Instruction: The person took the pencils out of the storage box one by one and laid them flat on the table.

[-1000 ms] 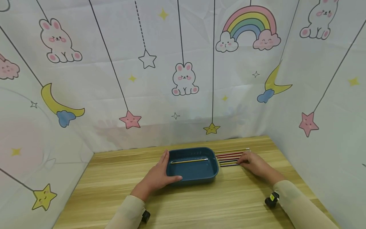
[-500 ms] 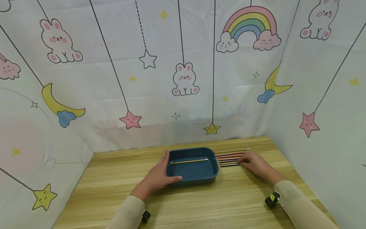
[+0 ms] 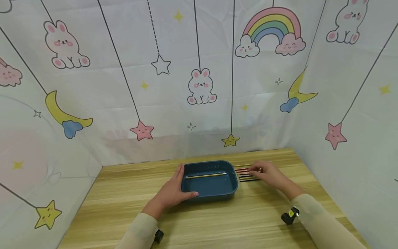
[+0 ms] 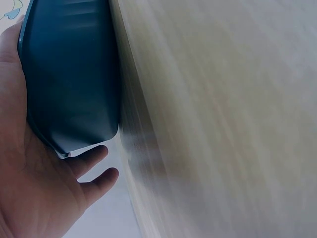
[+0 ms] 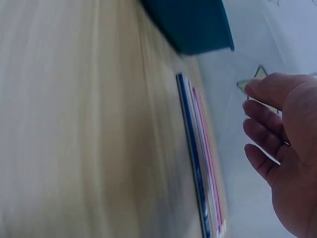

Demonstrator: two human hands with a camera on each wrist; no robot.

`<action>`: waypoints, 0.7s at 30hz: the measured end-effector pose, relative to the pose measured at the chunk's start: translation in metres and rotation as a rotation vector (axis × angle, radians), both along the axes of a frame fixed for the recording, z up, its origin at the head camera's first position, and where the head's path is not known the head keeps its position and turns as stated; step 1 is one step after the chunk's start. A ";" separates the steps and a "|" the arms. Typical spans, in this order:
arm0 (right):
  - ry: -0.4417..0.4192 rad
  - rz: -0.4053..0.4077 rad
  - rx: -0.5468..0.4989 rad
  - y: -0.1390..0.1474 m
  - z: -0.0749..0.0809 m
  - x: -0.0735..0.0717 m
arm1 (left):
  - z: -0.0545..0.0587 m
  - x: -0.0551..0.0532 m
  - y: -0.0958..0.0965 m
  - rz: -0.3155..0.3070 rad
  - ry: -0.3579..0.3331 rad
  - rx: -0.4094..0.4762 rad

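A dark blue rectangular dish [image 3: 214, 195] stands on the table, with one yellow pencil [image 3: 202, 176] lying inside it. My left hand [image 3: 168, 193] rests spread around the dish's front left corner, thumb along the front rim and fingers up the left side. The left wrist view shows the dish's outer wall [image 4: 74, 74] against that palm, two fingers extending past it. To the right of the dish lies a row of several pencils [image 3: 243, 170], red, yellow and dark. Over them hovers my right hand [image 3: 265, 173], fingers loosely bent; the right wrist view shows no pencil in its fingers [image 5: 257, 114].
The wooden table [image 3: 217, 224] carries the dish and pencils near its back edge. A white cloth backdrop [image 3: 168, 100] printed with rabbits, stars and a rainbow rises right behind and along both sides.
My right hand has lifted from the near pencils' right ends and shifted slightly left and up over the row. The left hand and the dish have stayed in place.
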State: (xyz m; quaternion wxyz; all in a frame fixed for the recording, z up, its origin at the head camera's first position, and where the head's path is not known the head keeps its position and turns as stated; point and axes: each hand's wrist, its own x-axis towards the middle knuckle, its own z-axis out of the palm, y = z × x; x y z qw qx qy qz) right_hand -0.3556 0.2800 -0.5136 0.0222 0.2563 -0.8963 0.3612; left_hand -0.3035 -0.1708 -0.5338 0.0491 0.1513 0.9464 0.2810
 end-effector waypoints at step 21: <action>0.058 0.281 0.116 -0.114 0.018 -0.011 | 0.001 0.001 0.001 0.007 -0.010 0.006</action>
